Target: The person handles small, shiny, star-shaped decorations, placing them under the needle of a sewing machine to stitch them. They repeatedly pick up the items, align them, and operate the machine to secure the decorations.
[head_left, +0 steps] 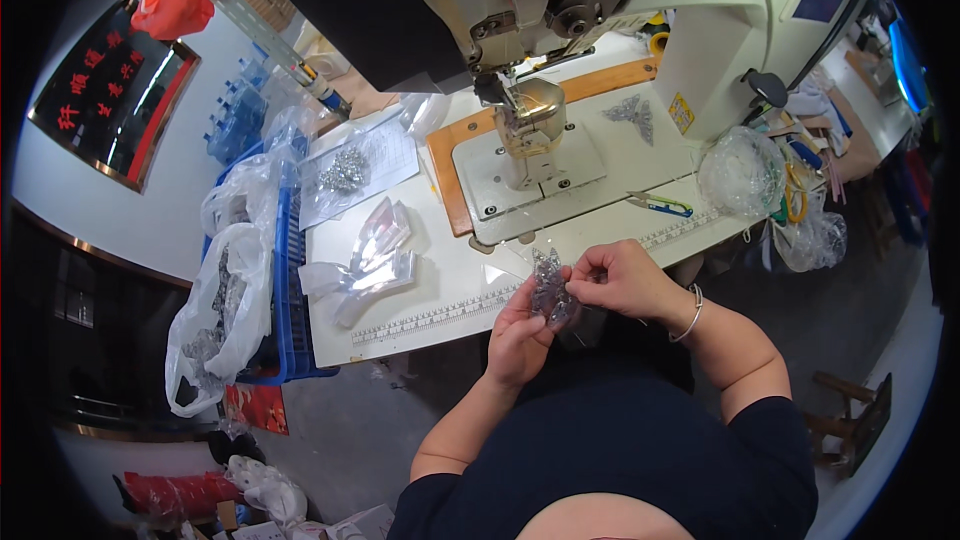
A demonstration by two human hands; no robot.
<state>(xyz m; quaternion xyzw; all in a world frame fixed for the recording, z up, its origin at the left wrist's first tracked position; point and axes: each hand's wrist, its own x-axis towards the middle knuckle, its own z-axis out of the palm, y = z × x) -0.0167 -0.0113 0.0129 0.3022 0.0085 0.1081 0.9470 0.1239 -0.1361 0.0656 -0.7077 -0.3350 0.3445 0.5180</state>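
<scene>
Just below the frame's center, a person's left hand (518, 340) pinches a glittering silver piece (550, 292) between thumb and fingers, apparently to steady it beside the right hand (622, 280), whose fingertips draw close together; whether they grip anything, I cannot tell. Snips (668, 205) lie right of center, seemingly for easy reach, near the sewing machine (720, 70).

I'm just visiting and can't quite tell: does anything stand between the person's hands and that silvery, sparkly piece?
Nothing visible does. The left hand holds the silvery piece directly, and the right hand is at its edge, though whether it touches is unclear.
</scene>
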